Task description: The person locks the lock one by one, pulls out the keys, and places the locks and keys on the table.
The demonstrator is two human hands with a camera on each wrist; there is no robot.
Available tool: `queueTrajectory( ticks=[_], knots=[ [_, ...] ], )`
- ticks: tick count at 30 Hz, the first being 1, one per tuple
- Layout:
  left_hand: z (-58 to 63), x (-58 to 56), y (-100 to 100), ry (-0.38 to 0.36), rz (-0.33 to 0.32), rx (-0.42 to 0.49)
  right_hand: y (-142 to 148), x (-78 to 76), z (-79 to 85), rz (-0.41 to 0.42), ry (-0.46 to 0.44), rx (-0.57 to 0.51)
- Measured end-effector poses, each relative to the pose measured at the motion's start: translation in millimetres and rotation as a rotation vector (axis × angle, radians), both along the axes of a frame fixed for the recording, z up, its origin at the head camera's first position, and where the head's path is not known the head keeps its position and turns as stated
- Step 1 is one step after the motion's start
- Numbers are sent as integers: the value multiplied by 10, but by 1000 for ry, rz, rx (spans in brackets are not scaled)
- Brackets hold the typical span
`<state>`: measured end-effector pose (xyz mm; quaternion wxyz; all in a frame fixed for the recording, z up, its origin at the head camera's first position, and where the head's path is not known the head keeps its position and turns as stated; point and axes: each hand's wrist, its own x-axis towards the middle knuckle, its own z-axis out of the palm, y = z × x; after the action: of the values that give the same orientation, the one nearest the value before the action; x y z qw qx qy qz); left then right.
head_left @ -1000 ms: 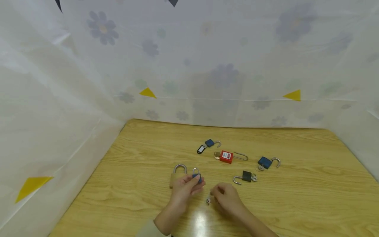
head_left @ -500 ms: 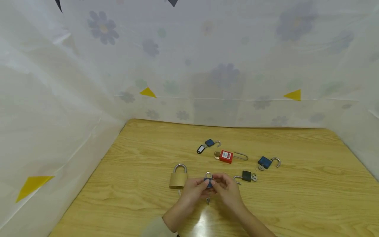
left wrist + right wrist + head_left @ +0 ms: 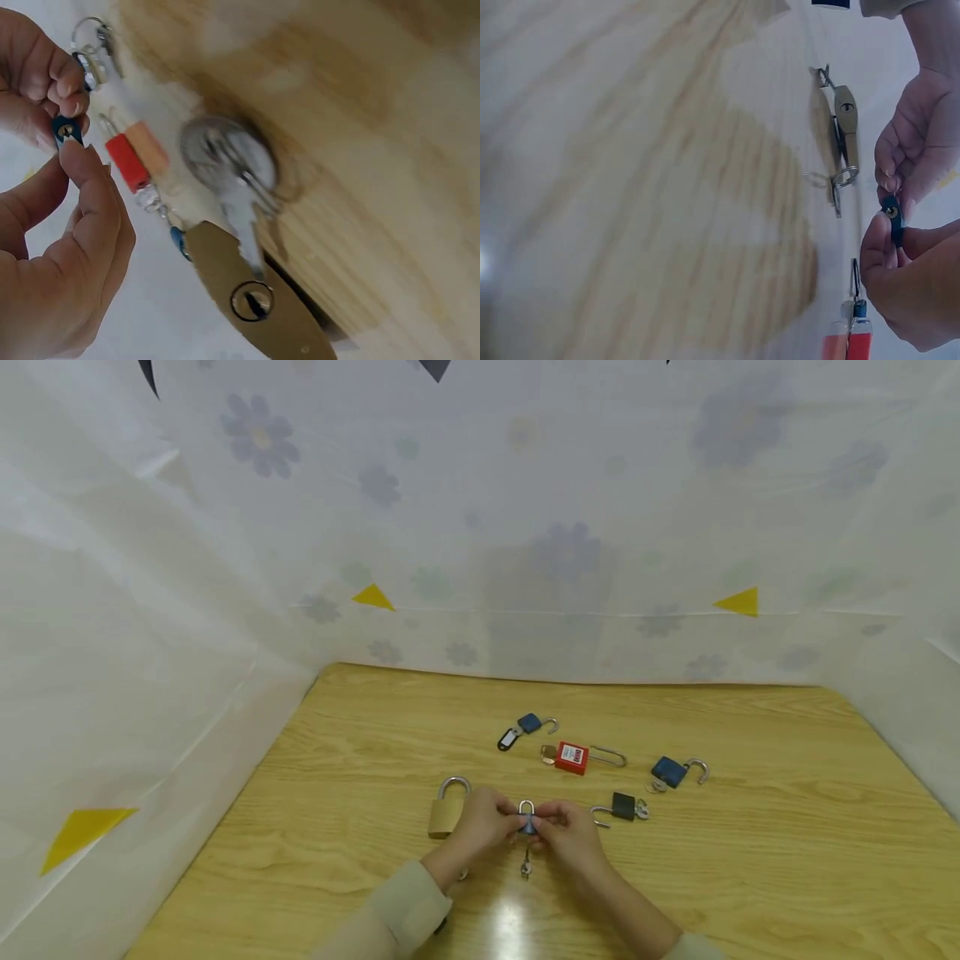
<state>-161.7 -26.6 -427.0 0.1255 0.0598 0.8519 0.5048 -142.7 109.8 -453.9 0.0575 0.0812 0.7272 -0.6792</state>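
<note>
Between my hands is a small blue padlock [image 3: 527, 824], its silver shackle upward and looking closed. My left hand [image 3: 483, 817] pinches its left side, and my right hand [image 3: 576, 839] pinches the right side. The left wrist view shows the keyhole in the underside of the blue padlock [image 3: 67, 131], with fingertips right beside it. Small keys [image 3: 526, 865] on a ring lie on the table just below the hands. Left of my left hand is a large brass padlock [image 3: 444, 818], partly covered by that hand. Its keyhole and a nearby key [image 3: 244, 225] show in the left wrist view.
Farther back on the wooden table [image 3: 360, 735] lie a red padlock [image 3: 572, 757] and a blue padlock [image 3: 529, 723] with a black key tag [image 3: 507, 739]. To the right are a black padlock [image 3: 623, 806] and another blue one [image 3: 669, 771], shackles open. A patterned curtain [image 3: 450, 527] encloses the table.
My left hand has carried the small blue padlock rightward and shifted its grip. My right hand has left the loose keys and now pinches the padlock too.
</note>
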Motion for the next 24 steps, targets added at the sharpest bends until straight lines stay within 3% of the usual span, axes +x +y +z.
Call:
queueTrajectory(
  ticks=[8, 15, 24],
  knots=[
    [-99, -90, 54, 24, 5, -129, -30, -58, -101, -6, -35, 126],
    [-137, -103, 82, 57, 11, -197, -48, -100, -45, 34, -49, 249],
    [-158, -92, 98, 155, 21, -249, -80, -122, 11, 83, -19, 404]
  ],
)
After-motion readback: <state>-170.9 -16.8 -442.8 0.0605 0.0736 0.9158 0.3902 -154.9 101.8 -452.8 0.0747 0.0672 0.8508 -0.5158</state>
